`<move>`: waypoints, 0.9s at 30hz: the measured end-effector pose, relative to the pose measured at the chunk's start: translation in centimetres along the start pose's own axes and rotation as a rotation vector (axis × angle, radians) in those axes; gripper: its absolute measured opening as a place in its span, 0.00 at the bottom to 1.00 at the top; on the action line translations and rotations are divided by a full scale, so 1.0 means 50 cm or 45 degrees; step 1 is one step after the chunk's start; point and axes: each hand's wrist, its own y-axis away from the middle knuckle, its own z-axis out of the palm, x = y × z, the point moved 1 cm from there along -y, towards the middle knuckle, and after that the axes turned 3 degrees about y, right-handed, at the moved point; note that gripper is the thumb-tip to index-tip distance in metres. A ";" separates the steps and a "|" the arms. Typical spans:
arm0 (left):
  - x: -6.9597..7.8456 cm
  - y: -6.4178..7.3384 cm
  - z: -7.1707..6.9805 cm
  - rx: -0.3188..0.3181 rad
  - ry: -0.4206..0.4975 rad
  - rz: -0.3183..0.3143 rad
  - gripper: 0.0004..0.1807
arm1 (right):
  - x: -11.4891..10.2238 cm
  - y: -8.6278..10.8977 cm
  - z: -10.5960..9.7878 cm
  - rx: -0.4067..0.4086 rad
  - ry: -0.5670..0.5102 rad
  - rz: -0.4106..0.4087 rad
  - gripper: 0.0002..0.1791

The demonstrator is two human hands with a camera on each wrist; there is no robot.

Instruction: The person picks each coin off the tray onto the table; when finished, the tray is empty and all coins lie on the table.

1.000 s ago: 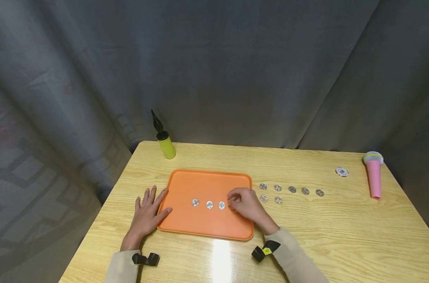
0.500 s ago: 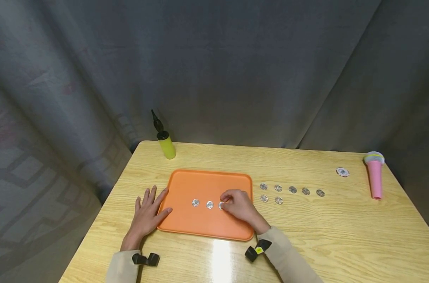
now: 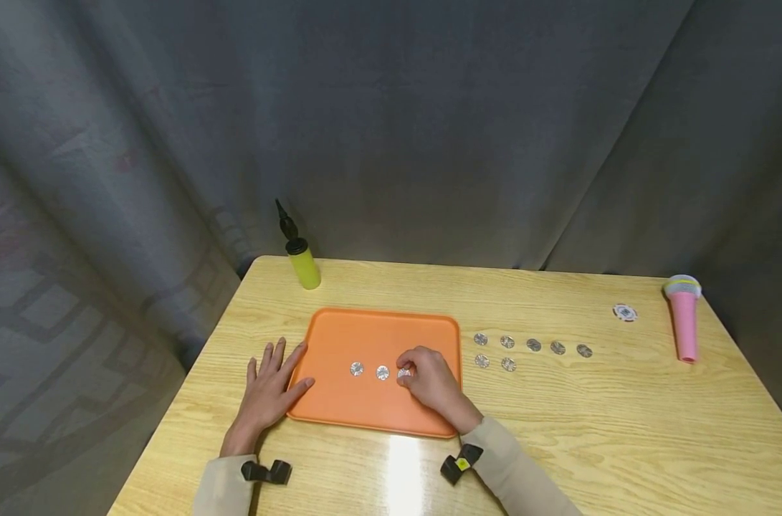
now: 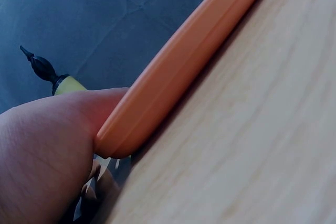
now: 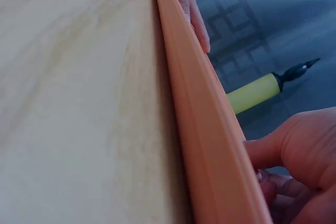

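Observation:
An orange tray (image 3: pixel 380 330) lies on the wooden table with three silver coins in a row. My left hand (image 3: pixel 266 394) rests with spread fingers at the tray's left side, its thumb over the rim. In the tray's right half, my right hand (image 3: pixel 432 380) pinches the rightmost coin (image 3: pixel 403 373) with thumb and forefinger; the hand covers part of it. To its left lie the middle coin (image 3: pixel 382 373) and the left coin (image 3: pixel 356 369), both flat. In the right wrist view the tray's wall (image 5: pixel 205 119) hides most of the fingertips.
Right of the tray, several more silver coins (image 3: pixel 533 345) lie in two rows. Farther right are a poker chip (image 3: pixel 625 312) and a pink toy microphone (image 3: pixel 684 322). A yellow-green hand pump (image 3: pixel 304 269) stands at the back left, before a grey curtain (image 3: pixel 391 143).
My right hand has moved left over the tray, from beside the rightmost coin onto it, and its thumb and forefinger now meet the coin. The left hand has stayed in place.

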 end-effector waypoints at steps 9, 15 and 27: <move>0.001 -0.001 -0.002 -0.017 -0.012 -0.005 0.39 | -0.002 0.002 -0.002 -0.009 0.016 0.016 0.08; 0.000 0.001 -0.001 -0.006 -0.001 0.001 0.39 | 0.000 0.004 -0.001 0.003 -0.012 0.036 0.07; -0.006 -0.001 0.002 -0.025 0.003 -0.014 0.40 | 0.001 0.006 -0.006 0.017 -0.003 0.027 0.08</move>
